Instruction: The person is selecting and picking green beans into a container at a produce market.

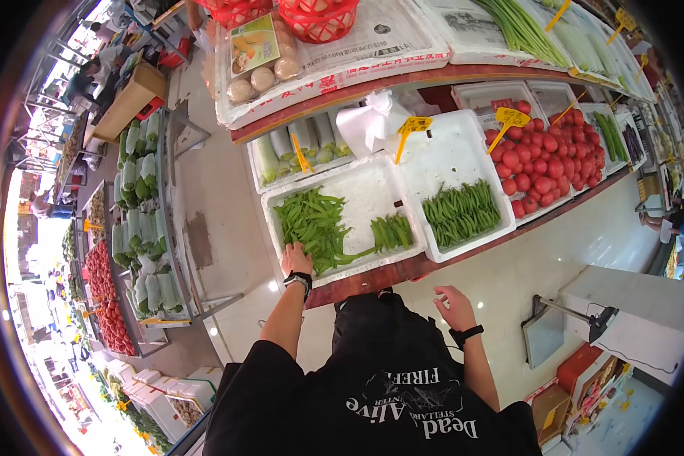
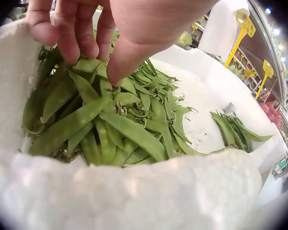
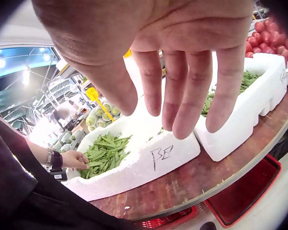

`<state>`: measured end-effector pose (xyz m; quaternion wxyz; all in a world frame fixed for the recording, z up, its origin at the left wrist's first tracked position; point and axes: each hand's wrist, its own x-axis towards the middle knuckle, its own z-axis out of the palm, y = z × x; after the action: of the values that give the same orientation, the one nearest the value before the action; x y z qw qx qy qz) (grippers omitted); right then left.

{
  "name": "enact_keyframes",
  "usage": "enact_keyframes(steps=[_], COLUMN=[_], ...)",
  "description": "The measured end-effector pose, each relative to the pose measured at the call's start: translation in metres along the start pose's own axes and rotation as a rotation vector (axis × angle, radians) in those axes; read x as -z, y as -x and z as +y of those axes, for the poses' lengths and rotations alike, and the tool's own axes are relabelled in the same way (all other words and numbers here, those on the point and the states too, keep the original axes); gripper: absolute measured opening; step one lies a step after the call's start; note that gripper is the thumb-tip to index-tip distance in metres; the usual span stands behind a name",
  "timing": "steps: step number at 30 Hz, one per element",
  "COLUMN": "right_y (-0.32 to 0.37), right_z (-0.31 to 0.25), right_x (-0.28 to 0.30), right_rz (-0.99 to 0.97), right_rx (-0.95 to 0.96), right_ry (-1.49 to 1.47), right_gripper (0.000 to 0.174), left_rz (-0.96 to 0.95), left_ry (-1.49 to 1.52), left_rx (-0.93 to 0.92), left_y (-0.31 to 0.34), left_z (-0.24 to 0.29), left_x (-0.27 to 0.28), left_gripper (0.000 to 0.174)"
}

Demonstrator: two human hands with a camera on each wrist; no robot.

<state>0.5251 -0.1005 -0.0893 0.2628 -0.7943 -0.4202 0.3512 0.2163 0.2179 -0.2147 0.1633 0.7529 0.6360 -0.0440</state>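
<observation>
Over the near left corner of a white foam box, the person's left hand reaches down to a heap of flat green pods. Its forearm runs far and slightly right from a black sleeve, with a watch at the wrist. The left wrist view shows the fingers pointing down, loosely bent and relaxed rather than curled round anything, with the thumb tip touching the pods and standing a little apart from the fingers. The heap fills the left part of the box; a smaller bunch of pods lies at its near right.

On the right, the right hand hangs free just near of the edge of the reddish-brown table, apart from the boxes. Its forearm slants far and left, a black band round the wrist. The right wrist view shows the hand open, the four fingers almost straight and slightly spread, the thumb held away from them.

Right of the first box, a second foam box holds slender green beans at its near end; red tomatoes lie farther right.
</observation>
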Motion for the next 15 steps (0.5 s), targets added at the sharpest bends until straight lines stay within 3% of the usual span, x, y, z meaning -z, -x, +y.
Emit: enact_keyframes(steps=[3, 7, 15], right_y=[0.003, 0.004, 0.005], right_z=[0.003, 0.005, 0.007], right_x=[0.002, 0.002, -0.003], right_rz=[0.004, 0.036, 0.047], right_rx=[-0.003, 0.018, 0.023], right_ry=[-0.010, 0.007, -0.008], right_gripper=[0.025, 0.025, 0.026], left_rz=[-0.042, 0.057, -0.006], left_ry=[-0.015, -0.002, 0.111], left_rx=[0.008, -0.012, 0.048], left_y=[-0.007, -0.008, -0.019], left_z=[0.002, 0.002, -0.014], left_x=[-0.002, -0.002, -0.010], left_gripper=[0.030, 0.017, 0.012])
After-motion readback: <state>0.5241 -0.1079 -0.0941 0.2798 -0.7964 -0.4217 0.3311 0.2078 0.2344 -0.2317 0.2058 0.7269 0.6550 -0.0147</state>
